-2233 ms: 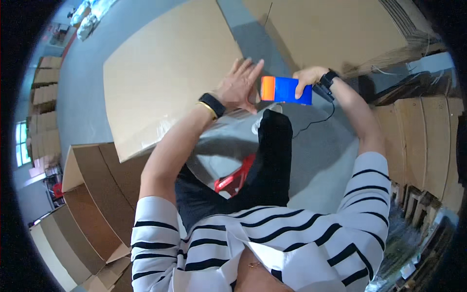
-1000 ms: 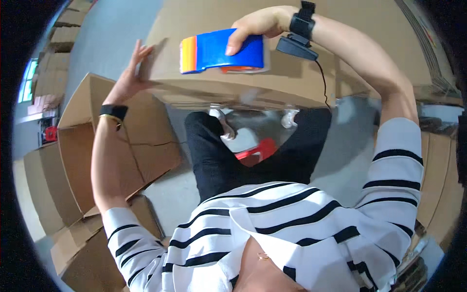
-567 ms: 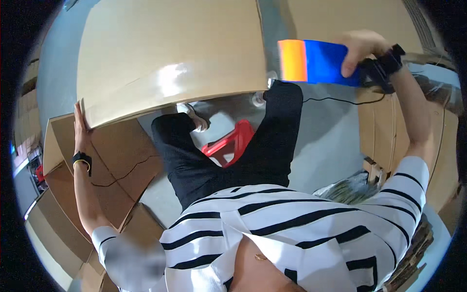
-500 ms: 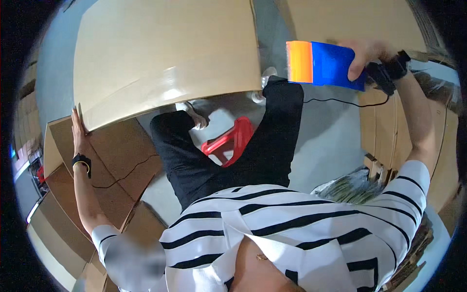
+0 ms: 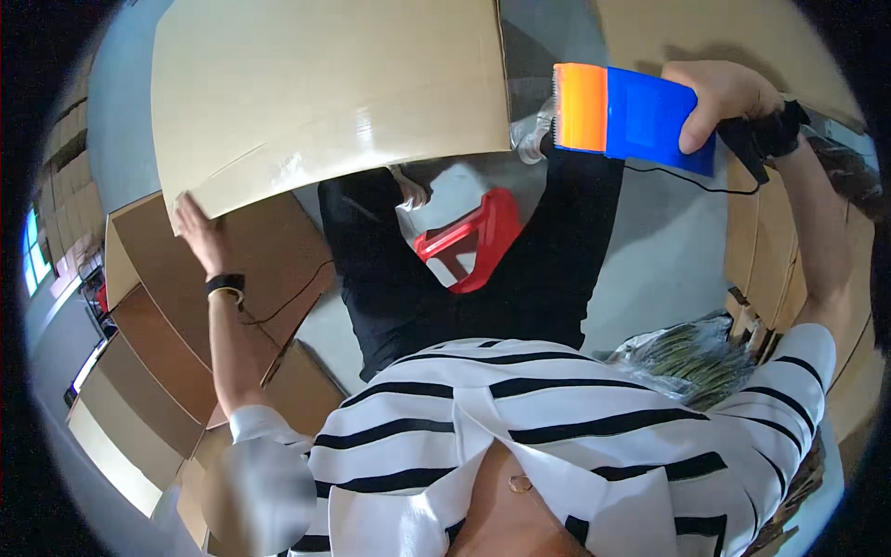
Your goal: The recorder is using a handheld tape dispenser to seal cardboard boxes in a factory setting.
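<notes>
a grey concrete floor (image 5: 668, 269) with flattened brown cartons (image 5: 139, 371) stacked along its left edge. the big cardboard box (image 5: 325, 84) now stands swung up on its side across the knees, a strip of clear tape along its lower edge, where a second ago it lay flatter. the left hand (image 5: 200, 232) is spread flat against its lower left corner. the right hand (image 5: 719, 97), clenched round a blue and orange tape dispenser (image 5: 626, 116), has lifted clear of the box's right edge. a red stool (image 5: 469, 237) shows below.
</notes>
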{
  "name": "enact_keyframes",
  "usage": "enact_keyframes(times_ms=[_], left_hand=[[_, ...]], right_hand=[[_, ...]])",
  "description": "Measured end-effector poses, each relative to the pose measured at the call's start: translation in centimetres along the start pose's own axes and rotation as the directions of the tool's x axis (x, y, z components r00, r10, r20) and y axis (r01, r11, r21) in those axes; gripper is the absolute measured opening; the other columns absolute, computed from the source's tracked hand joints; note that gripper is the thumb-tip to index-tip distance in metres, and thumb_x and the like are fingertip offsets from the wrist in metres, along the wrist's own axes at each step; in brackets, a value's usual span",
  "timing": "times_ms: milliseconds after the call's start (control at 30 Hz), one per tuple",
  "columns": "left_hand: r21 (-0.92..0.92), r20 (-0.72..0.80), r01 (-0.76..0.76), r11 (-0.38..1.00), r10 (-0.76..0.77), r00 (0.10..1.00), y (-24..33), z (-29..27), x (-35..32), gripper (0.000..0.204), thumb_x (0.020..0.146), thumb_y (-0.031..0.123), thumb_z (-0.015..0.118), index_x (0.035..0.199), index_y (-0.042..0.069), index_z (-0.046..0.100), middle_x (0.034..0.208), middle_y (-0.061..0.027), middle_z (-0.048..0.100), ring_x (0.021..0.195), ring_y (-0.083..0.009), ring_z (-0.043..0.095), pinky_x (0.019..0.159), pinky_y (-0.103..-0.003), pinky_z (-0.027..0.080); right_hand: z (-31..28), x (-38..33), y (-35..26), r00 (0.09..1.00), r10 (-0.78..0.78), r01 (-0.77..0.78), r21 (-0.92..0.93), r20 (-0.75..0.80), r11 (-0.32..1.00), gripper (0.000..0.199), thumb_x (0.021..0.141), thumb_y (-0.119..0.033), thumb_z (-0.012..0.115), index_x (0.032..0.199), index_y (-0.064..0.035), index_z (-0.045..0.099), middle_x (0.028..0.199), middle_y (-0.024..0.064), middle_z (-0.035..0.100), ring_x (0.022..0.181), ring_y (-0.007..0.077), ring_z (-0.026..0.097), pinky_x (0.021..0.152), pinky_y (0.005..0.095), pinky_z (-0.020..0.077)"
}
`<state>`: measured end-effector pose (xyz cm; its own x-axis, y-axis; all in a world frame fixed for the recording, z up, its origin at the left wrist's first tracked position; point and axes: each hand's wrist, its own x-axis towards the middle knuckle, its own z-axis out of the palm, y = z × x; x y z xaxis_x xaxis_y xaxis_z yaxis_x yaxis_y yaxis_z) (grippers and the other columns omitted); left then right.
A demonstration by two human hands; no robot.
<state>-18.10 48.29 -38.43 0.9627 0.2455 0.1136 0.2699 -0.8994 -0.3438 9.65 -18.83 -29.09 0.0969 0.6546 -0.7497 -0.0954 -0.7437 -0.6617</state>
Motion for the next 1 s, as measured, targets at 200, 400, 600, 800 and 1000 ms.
enact_keyframes(times_ms=[200,400,600,800,1000], left_hand=[[-0.628,-0.043,-0.172,0.759,0.187,0.981,20.5,-7.5,-2.1,0.093,0.069,0.02,0.078,0.146,0.004,0.028,0.15,-0.0182,0.03,0.142,-0.0348,0.022,0.116,-0.047,0.017],[-0.629,-0.142,-0.298,0.718,0.271,0.952,33.1,-13.9,-2.3,0.09,0.067,0.021,0.082,0.141,0.002,0.035,0.144,-0.0221,0.036,0.135,-0.0386,0.032,0.112,-0.051,0.023],[-0.756,-0.385,-0.468,0.457,0.267,0.883,34.5,-15.6,-4.9,0.033,0.07,0.002,0.075,0.101,0.006,0.064,0.104,-0.0107,0.059,0.098,-0.029,0.056,0.084,-0.04,0.046],[-0.632,-0.218,-0.351,0.692,0.275,0.936,40.2,-14.2,-4.4,0.037,0.074,0.035,0.077,0.091,0.008,0.059,0.095,-0.0094,0.056,0.091,-0.0296,0.049,0.08,-0.04,0.036],[-0.63,-0.202,-0.243,0.738,0.145,0.968,42.5,-13.8,-3.3,0.029,0.077,0.035,0.075,0.085,0.011,0.061,0.082,-0.0058,0.053,0.082,-0.027,0.049,0.076,-0.04,0.035]], right_hand=[[-0.1,-0.1,-0.7,0.994,0.01,-0.034,-0.218,-0.108,0.975,0.054,0.054,-0.031,0.084,0.09,0.0047,0.064,0.077,0.0055,0.064,0.07,0.0152,0.06,0.064,0.0297,0.0481],[-1.1,0.1,-2.6,0.987,0.147,-0.145,-0.025,0.069,0.989,0.065,0.056,-0.025,0.081,0.108,0.007,0.06,0.086,0.0155,0.067,0.076,0.0215,0.065,0.069,0.0323,0.0526],[-2.4,0.6,-2.1,0.96,0.135,-0.15,0.045,0.245,0.988,0.042,0.079,-0.024,0.076,0.107,0.0051,0.062,0.095,0.0094,0.067,0.087,0.0166,0.063,0.081,0.0312,0.0491],[-2.6,0.7,-1.1,0.964,0.069,-0.078,0.026,0.255,0.997,0.043,0.078,-0.025,0.076,0.105,0.0048,0.063,0.094,0.0082,0.067,0.086,0.0163,0.063,0.079,0.0305,0.0495],[-2.8,0.9,-0.6,0.965,0.002,-0.004,0.008,0.262,1.0,0.04,0.078,-0.025,0.076,0.103,0.0045,0.064,0.092,0.0075,0.067,0.083,0.0156,0.063,0.077,0.03,0.05]])
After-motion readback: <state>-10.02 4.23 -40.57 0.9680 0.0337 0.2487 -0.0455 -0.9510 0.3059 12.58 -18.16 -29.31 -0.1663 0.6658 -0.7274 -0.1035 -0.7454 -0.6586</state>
